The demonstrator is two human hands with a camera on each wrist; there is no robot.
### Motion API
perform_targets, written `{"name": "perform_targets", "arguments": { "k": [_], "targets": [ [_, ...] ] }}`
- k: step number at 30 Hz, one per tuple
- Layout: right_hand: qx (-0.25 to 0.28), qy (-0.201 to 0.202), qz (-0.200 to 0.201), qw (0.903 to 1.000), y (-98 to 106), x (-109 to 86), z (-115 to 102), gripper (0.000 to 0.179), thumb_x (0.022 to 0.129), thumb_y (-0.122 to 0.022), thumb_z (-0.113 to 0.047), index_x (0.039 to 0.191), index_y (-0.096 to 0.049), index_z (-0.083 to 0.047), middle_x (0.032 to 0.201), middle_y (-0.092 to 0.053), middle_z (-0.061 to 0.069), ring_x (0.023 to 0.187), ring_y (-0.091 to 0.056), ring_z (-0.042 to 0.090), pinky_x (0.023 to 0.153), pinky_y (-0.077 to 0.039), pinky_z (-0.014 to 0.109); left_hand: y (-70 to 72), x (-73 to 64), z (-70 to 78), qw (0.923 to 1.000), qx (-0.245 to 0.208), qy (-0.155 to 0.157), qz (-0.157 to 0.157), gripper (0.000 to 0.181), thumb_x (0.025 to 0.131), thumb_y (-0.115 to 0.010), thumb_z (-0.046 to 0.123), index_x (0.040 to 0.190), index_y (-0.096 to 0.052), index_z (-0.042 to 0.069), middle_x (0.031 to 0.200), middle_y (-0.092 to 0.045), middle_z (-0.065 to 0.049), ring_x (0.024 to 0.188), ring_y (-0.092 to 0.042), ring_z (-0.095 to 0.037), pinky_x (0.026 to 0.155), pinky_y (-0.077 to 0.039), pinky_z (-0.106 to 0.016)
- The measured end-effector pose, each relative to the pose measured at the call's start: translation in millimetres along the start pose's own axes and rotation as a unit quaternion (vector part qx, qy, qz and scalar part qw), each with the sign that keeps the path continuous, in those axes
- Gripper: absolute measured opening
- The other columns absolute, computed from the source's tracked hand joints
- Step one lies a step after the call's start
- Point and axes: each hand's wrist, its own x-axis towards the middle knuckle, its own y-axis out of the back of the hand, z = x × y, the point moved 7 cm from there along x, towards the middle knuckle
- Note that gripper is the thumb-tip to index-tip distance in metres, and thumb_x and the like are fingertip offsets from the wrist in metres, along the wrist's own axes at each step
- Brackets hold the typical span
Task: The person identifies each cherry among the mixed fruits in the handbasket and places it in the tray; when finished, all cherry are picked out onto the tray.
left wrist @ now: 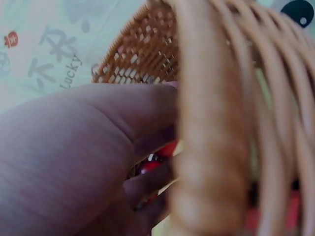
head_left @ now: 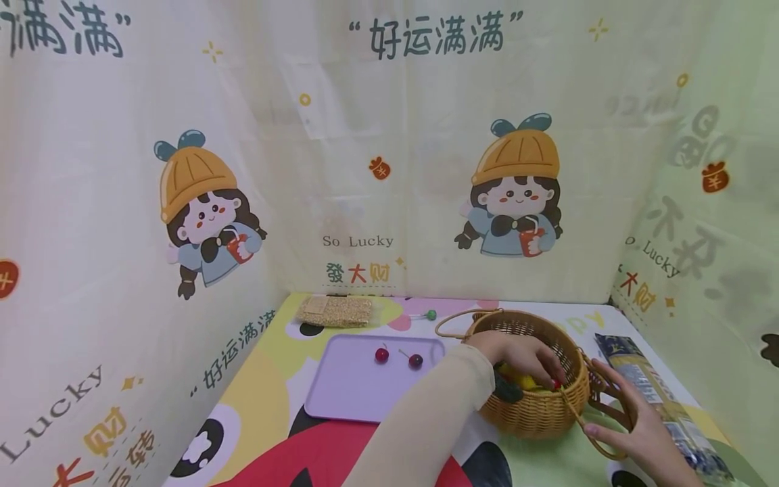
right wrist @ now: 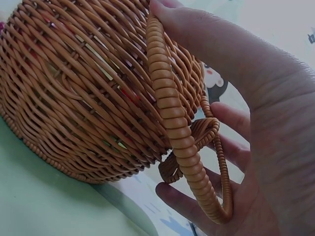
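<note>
A brown wicker basket (head_left: 529, 419) stands at the right of the table. My left hand (head_left: 526, 355) reaches over its rim, fingers pointing down inside. Right at the fingertips is a small red fruit (head_left: 556, 384); in the left wrist view, shiny red cherries (left wrist: 150, 167) show between thumb and fingers. I cannot tell whether they are pinched. Yellow fruit (head_left: 525, 381) and a dark green item (head_left: 507, 389) lie under the hand. My right hand (head_left: 635, 423) holds the basket's right handle (right wrist: 174, 123), thumb on one side and spread fingers on the other.
Left of the basket lies a lilac tray (head_left: 347, 385) bearing two dark red cherries (head_left: 416, 362) with stems. Behind it are a bag of grain (head_left: 337, 312) and a green-headed lollipop (head_left: 431, 315). A long shiny packet (head_left: 660, 389) lies right of the basket. Printed cloth encloses the table.
</note>
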Motion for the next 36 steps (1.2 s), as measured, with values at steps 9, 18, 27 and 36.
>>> {"name": "perform_targets", "arguments": {
  "k": [9, 18, 27, 36],
  "targets": [
    [0.004, 0.005, -0.004, 1.0000, -0.9, -0.9, 3.3, 0.101, 0.101, -0.079, -0.003, 0.179, -0.020, -0.026, 0.163, -0.031, -0.035, 0.129, -0.046, -0.021, 0.094, -0.060, 0.019, -3.7, -8.3, 15.6, 0.9988, -0.045, 0.018, 0.010, 0.027, 0.108, -0.070, 0.008, 0.133, -0.079, 0.015, 0.128, -0.079, 0.009, 0.110, -0.068, 0.004, 0.085, -0.054, -0.012],
    [0.007, 0.013, -0.003, 0.9999, -2.9, -2.1, 1.0, 0.101, 0.100, -0.079, -0.002, 0.179, -0.021, -0.025, 0.165, -0.031, -0.035, 0.130, -0.045, -0.023, 0.094, -0.059, 0.017, 14.2, -32.0, 7.9, 0.9935, -0.067, -0.014, 0.091, 0.022, 0.104, -0.077, 0.012, 0.126, -0.082, 0.016, 0.112, -0.078, 0.013, 0.098, -0.068, 0.003, 0.087, -0.057, -0.014],
    [-0.001, 0.012, 0.001, 0.9999, -1.3, -1.9, -1.6, 0.101, 0.100, -0.080, -0.003, 0.179, -0.021, -0.025, 0.163, -0.032, -0.035, 0.129, -0.046, -0.022, 0.094, -0.060, 0.019, 35.1, -59.5, -10.6, 0.9689, -0.072, -0.061, 0.229, 0.020, 0.101, -0.083, 0.030, 0.120, -0.086, 0.026, 0.113, -0.075, 0.020, 0.105, -0.065, 0.005, 0.091, -0.056, -0.016],
    [0.003, 0.001, 0.001, 1.0000, -1.4, -1.6, 2.2, 0.102, 0.101, -0.080, -0.004, 0.179, -0.020, -0.027, 0.163, -0.031, -0.035, 0.129, -0.046, -0.022, 0.094, -0.061, 0.019, 27.0, -97.3, -8.8, 0.9412, -0.182, -0.113, 0.261, 0.024, 0.101, -0.083, 0.033, 0.124, -0.084, 0.031, 0.119, -0.074, 0.025, 0.107, -0.068, 0.005, 0.093, -0.059, -0.019]
  ]
}}
